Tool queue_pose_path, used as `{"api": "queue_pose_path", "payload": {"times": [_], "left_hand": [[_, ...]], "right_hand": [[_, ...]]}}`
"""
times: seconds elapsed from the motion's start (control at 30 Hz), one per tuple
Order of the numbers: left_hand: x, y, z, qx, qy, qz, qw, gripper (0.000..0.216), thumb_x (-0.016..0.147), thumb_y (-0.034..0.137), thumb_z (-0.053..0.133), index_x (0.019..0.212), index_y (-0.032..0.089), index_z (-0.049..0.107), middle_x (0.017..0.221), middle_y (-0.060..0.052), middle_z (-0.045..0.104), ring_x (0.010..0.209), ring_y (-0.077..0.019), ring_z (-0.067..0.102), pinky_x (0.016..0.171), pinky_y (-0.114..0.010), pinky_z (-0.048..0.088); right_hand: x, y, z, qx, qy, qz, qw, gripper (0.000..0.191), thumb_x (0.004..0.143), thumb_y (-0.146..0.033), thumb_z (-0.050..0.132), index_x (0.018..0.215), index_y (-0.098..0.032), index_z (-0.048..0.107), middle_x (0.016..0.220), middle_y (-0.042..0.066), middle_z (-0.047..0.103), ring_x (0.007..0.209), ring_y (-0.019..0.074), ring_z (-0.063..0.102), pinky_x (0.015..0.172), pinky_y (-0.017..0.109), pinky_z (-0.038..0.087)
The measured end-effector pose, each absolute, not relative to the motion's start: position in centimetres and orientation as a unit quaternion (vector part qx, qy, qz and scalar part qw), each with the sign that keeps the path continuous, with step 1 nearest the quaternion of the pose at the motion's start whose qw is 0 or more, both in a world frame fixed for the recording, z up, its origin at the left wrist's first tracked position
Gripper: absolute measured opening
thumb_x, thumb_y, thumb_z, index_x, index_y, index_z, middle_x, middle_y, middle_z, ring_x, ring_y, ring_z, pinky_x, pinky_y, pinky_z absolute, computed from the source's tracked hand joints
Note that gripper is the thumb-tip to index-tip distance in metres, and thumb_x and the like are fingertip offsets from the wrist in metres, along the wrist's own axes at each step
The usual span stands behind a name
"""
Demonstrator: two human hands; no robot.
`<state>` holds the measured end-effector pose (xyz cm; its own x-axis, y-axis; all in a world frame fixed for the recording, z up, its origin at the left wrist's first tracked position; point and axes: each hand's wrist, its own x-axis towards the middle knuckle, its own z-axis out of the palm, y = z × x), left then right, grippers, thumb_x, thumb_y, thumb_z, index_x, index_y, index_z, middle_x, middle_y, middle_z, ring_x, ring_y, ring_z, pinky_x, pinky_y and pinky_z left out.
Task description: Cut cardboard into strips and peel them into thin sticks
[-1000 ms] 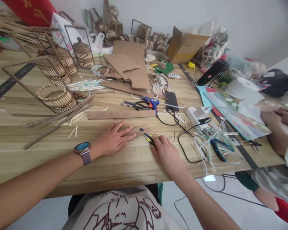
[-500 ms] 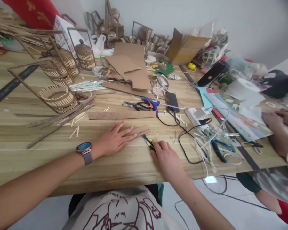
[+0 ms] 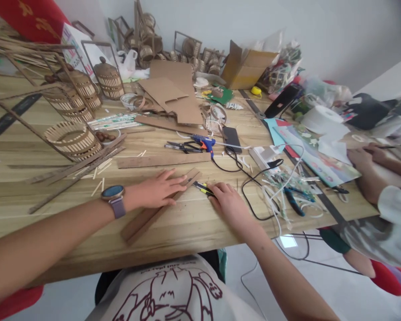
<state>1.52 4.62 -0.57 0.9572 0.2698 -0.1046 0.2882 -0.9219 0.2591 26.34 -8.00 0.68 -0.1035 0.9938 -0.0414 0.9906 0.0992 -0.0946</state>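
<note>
My left hand [image 3: 155, 191] lies with fingers spread, pressing on a brown cardboard strip [image 3: 138, 227] that slants across the table, its far end showing past my fingertips. A thin line runs along the strip, and I cannot tell whether it is one piece or two. In my right hand [image 3: 229, 200] is a yellow and black box cutter [image 3: 203, 189], its tip pointing left, close beside the strip's far end. Another cardboard strip [image 3: 163, 160] lies just beyond my left hand.
A blue glue gun [image 3: 203, 142] lies behind the strips, near a phone [image 3: 232, 139]. Small slatted baskets [image 3: 73, 140] stand at the left. Cables, a power strip [image 3: 263, 158] and pliers [image 3: 293, 201] are at the right. A co-worker's hands [image 3: 364, 160] rest at far right.
The strip under my left hand has swung from nearly crosswise to a steeper slant, its near end now showing below my wrist. The view has shifted slightly right.
</note>
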Motion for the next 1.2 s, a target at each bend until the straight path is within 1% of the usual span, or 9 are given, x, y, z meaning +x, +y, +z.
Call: {"api": "queue_pose_path", "payload": {"times": [0.07, 0.1, 0.2, 0.33, 0.47, 0.67, 0.83, 1.07, 1.2], "left_hand": [[2.7, 6.5, 0.4, 0.985, 0.092, -0.059, 0.136, 0.061, 0.087, 0.051, 0.066, 0.14, 0.025, 0.054, 0.161, -0.006, 0.032, 0.15, -0.034, 0.018, 0.12, -0.047, 0.021], [3.4, 7.3, 0.7, 0.986, 0.073, -0.071, 0.131, 0.069, 0.082, 0.053, 0.071, 0.143, 0.026, 0.05, 0.162, -0.006, 0.029, 0.151, -0.0331, 0.017, 0.121, -0.047, 0.019], [5.6, 8.7, 1.0, 0.984, 0.052, -0.11, 0.127, 0.104, 0.067, 0.056, 0.082, 0.154, 0.031, 0.03, 0.163, -0.006, 0.024, 0.152, -0.0322, 0.014, 0.122, -0.05, 0.011], [6.9, 9.6, 0.3, 0.979, 0.051, -0.134, 0.145, 0.123, 0.053, 0.061, 0.086, 0.156, 0.027, 0.028, 0.164, -0.01, 0.019, 0.151, -0.0382, 0.014, 0.12, -0.054, 0.014], [6.8, 10.0, -0.3, 0.978, 0.05, -0.108, 0.174, 0.126, 0.047, 0.062, 0.087, 0.155, 0.029, 0.03, 0.164, -0.009, 0.02, 0.15, -0.039, 0.015, 0.121, -0.054, 0.014], [6.6, 10.0, -0.4, 0.976, 0.057, -0.109, 0.182, 0.125, 0.048, 0.062, 0.087, 0.155, 0.03, 0.03, 0.165, -0.007, 0.019, 0.151, -0.0377, 0.014, 0.121, -0.053, 0.013], [6.8, 9.9, -0.2, 0.977, 0.055, -0.125, 0.167, 0.128, 0.049, 0.063, 0.086, 0.156, 0.026, 0.027, 0.165, -0.009, 0.016, 0.151, -0.0388, 0.013, 0.121, -0.053, 0.013], [6.7, 9.8, -0.1, 0.978, 0.05, -0.124, 0.161, 0.124, 0.053, 0.066, 0.083, 0.157, 0.028, 0.026, 0.165, -0.007, 0.015, 0.151, -0.0376, 0.013, 0.121, -0.051, 0.013], [6.6, 9.8, -0.1, 0.977, 0.052, -0.12, 0.17, 0.127, 0.05, 0.065, 0.085, 0.156, 0.027, 0.026, 0.165, -0.008, 0.016, 0.151, -0.038, 0.013, 0.121, -0.05, 0.012]], "right_hand": [[26.4, -8.0, 0.7, -0.667, -0.743, 0.05, 0.021, 0.036, 0.098, -0.024, 0.05, 0.133, -0.017, 0.057, 0.115, 0.014, 0.064, 0.105, 0.0263, 0.059, 0.092, 0.041, 0.047], [26.4, -8.0, 0.7, -0.667, -0.743, 0.05, 0.023, 0.036, 0.097, -0.024, 0.05, 0.132, -0.017, 0.057, 0.115, 0.014, 0.064, 0.104, 0.0263, 0.059, 0.092, 0.041, 0.048], [26.4, -8.1, 0.7, -0.665, -0.745, 0.054, 0.023, 0.036, 0.098, -0.023, 0.049, 0.132, -0.018, 0.057, 0.114, 0.014, 0.064, 0.105, 0.0263, 0.059, 0.092, 0.041, 0.048], [26.3, -8.1, 0.8, -0.665, -0.743, 0.07, 0.023, 0.037, 0.098, -0.023, 0.049, 0.134, -0.015, 0.055, 0.115, 0.014, 0.063, 0.107, 0.0261, 0.058, 0.094, 0.041, 0.047], [26.3, -7.9, 0.9, -0.662, -0.745, 0.077, 0.025, 0.036, 0.097, -0.023, 0.051, 0.131, -0.014, 0.057, 0.113, 0.013, 0.063, 0.106, 0.0256, 0.059, 0.093, 0.038, 0.047], [26.1, -7.9, 1.2, -0.651, -0.757, 0.052, 0.014, 0.035, 0.096, -0.024, 0.053, 0.13, -0.017, 0.058, 0.108, 0.011, 0.063, 0.099, 0.0247, 0.061, 0.088, 0.037, 0.05], [25.7, -7.6, 1.3, -0.656, -0.754, 0.034, -0.014, 0.036, 0.095, -0.024, 0.054, 0.13, -0.017, 0.057, 0.108, 0.011, 0.064, 0.099, 0.0254, 0.061, 0.086, 0.036, 0.05], [25.2, -8.2, 0.8, -0.658, -0.752, 0.03, -0.015, 0.037, 0.096, -0.023, 0.051, 0.132, -0.016, 0.056, 0.109, 0.013, 0.064, 0.099, 0.0269, 0.061, 0.086, 0.039, 0.051], [25.0, -8.2, 0.9, -0.661, -0.749, 0.036, -0.025, 0.036, 0.095, -0.024, 0.052, 0.13, -0.014, 0.058, 0.108, 0.013, 0.064, 0.099, 0.0275, 0.061, 0.085, 0.039, 0.051]]}}
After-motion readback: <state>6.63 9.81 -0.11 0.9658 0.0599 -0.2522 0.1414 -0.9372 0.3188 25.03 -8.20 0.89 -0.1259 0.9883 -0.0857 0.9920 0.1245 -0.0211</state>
